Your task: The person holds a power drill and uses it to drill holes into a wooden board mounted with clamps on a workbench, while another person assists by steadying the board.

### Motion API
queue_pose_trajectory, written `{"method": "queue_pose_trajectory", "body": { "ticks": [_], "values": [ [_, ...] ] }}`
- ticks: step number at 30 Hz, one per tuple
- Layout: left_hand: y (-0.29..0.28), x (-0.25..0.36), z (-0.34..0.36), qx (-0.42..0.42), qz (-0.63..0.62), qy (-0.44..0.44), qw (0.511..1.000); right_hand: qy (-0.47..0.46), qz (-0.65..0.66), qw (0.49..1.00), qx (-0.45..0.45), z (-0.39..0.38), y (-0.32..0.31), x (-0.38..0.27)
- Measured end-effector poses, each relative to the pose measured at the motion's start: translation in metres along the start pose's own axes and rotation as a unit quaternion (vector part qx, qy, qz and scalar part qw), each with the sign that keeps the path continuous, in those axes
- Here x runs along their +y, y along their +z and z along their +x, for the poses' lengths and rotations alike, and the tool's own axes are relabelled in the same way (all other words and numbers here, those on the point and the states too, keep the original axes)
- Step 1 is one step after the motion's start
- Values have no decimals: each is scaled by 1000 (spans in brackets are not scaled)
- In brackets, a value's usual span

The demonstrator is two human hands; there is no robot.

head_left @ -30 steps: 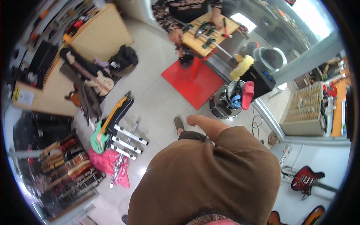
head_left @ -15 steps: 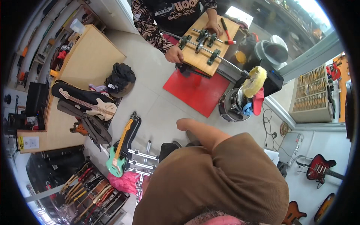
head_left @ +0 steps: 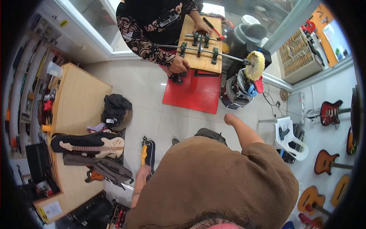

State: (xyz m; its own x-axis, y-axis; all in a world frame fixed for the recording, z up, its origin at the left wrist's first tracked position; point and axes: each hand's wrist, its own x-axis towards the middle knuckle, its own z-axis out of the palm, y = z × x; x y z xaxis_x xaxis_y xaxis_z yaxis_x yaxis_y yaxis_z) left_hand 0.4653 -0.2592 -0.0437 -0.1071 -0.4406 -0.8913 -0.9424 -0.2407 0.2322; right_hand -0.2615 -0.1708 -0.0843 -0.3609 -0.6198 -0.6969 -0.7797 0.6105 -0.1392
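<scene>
My left hand (head_left: 143, 171) hangs low at my left side, overlapping the guitar neck (head_left: 144, 154) on the floor; I cannot tell whether they touch. My right hand (head_left: 229, 119) is held out on the right, apart from any object, nearest the drum (head_left: 228, 97). Its outline is rounded, but the fingers of both hands are hidden from above. Ahead, another person in a dark patterned top rests both hands on a wooden board (head_left: 188, 61). Metal shafts in dark bearing blocks are mounted on it, with a yellow buffing wheel (head_left: 255, 65) at the right end. A red-and-black hammer (head_left: 211, 28) lies on it.
The board stands on a red base plate (head_left: 179, 100). At right are a white plastic chair (head_left: 291, 141) bearing a drill, cables on the floor and wall-hung guitars (head_left: 326, 162). A wooden counter (head_left: 82, 89), a black bag (head_left: 115, 108) and a pale guitar (head_left: 91, 148) are on the left.
The view has turned and shifted as my body moved. My right arm now reaches out farther right. My left hand has come into sight over the floor guitar, whose green body is now hidden.
</scene>
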Motion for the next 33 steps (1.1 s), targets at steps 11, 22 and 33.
{"method": "queue_pose_trajectory", "body": {
  "ticks": [11,22,33],
  "values": [
    [-240,343,10,172,110,421,884,-107,190,849,482,-50,-110,-75],
    [-330,688,96,408,327,490,698,18,-28,926,376,72,-358,-71],
    [-344,720,101,216,406,278,843,70,3,926,371,75,-357,-90]
  ]
}}
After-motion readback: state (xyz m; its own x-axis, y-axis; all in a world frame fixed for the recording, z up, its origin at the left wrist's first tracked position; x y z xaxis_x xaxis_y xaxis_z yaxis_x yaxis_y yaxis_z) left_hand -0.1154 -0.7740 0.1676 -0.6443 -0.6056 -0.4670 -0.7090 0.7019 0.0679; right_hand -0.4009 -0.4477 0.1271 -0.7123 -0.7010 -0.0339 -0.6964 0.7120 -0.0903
